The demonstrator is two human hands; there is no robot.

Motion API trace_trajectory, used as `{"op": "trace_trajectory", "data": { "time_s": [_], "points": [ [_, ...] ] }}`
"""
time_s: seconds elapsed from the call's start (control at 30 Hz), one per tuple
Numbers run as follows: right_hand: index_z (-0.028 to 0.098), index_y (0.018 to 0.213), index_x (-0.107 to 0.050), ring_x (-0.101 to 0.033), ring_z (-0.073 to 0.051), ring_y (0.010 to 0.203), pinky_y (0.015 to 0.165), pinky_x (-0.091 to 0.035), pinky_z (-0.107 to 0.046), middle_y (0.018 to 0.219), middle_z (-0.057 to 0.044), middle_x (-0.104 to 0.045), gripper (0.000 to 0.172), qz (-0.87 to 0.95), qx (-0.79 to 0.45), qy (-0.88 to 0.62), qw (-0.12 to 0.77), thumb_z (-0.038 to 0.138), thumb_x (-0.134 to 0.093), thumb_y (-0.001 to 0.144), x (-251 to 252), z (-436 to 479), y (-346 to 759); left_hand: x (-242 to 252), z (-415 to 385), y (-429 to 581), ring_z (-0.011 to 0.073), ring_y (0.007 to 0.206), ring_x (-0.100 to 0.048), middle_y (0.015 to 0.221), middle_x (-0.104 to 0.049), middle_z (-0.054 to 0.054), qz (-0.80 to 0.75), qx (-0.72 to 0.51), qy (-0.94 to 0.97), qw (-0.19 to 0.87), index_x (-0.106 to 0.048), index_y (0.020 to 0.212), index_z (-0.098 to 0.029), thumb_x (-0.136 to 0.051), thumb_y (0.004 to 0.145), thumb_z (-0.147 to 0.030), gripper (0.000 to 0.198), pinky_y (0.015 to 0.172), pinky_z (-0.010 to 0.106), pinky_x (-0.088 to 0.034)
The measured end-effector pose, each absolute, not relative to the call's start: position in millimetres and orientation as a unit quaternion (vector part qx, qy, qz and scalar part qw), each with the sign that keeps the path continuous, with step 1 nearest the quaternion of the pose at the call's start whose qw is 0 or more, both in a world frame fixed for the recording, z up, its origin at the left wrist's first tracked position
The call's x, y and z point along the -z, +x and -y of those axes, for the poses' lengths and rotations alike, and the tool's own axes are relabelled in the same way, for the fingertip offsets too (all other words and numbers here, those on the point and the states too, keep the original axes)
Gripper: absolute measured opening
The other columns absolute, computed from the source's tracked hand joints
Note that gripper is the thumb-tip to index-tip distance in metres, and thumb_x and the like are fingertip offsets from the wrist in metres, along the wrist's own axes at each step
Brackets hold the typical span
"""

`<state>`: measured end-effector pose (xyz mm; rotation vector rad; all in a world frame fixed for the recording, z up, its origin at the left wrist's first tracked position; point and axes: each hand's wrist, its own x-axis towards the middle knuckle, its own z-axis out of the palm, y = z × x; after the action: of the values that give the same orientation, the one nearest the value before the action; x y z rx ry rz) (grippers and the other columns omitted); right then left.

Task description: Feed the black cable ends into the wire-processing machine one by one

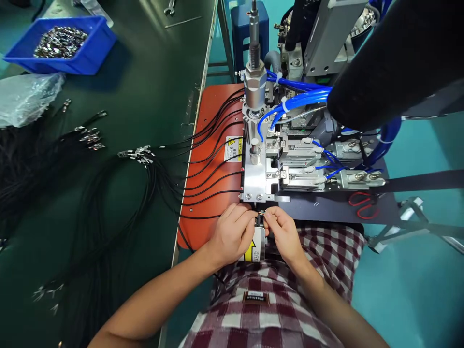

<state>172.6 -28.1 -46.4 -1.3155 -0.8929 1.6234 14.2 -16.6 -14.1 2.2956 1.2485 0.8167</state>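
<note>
Thing in hand: a small shiny metal terminal (261,212) on a black wire end, tiny in my feed, no finer detail visible. It sits at the front edge of the press machine (259,179), just below its steel block and right betw. the two sets of fingertips.

Counts: 1 terminal in the pinch. 1 blue bin (87,58), far left on the bench (145,96), full of metal parts (too many to count). 1 clear plastic bag (25,96) near it. 1 pair of red-handled scissors (362,205) on the machine base, right side. 1 orange plate (203,227) with black wires (213,183) fanned across it; they're too bunched for an exact no. 2 hands.

Left hand (234,232): fingers curled in, thumb & forefinger closed on the terminal from the left, hand resting over the plate's corner. Right hand (284,232): same curl, thumb & forefinger nipped on the terminal from the right. Fingertips of both hands nearly touching.
</note>
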Motion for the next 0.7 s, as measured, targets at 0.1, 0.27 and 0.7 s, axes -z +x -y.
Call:
{"op": "trace_trajectory", "data": {
  "time_s": [0.1,0.27,0.7],
  "points": [
    [0.02,0.077,-0.052,-0.049,-0.011,0.053,0.054,-0.039,-0.025,0.061,0.005,-0.048,0.024,0.397,-0.619,-0.538,0.412,0.04,-0.053,0.09,46.1,28.7,173.7,15.1,17.8,13.8,0.0214,0.084,-0.052,0.09,-0.059,0.01,-0.445,-0.288,0.828,0.182,-0.06,0.103,-0.012,-0.048,0.087,-0.008,0.021,0.073,0.035,-0.047],
    [0.021,0.079,-0.052,-0.051,-0.012,0.054,0.054,-0.04,-0.025,0.064,0.004,-0.05,0.025,0.414,-0.611,-0.552,0.387,0.043,-0.056,0.088,44.7,23.7,178.8,11.9,20.0,13.7,0.0214,0.082,-0.051,0.091,-0.059,0.011,-0.442,-0.279,0.836,0.166,-0.06,0.106,-0.011,-0.049,0.086,-0.007,0.023,0.071,0.036,-0.046],
    [0.02,0.081,-0.054,-0.053,-0.013,0.055,0.055,-0.043,-0.027,0.064,0.003,-0.051,0.028,0.385,-0.617,-0.55,0.41,0.047,-0.053,0.089,54.3,26.8,174.7,12.2,19.6,15.3,0.021,0.08,-0.053,0.09,-0.061,0.01,-0.452,-0.269,0.838,0.146,-0.061,0.105,-0.013,-0.047,0.087,-0.01,0.023,0.073,0.035,-0.045]
  ]
}}
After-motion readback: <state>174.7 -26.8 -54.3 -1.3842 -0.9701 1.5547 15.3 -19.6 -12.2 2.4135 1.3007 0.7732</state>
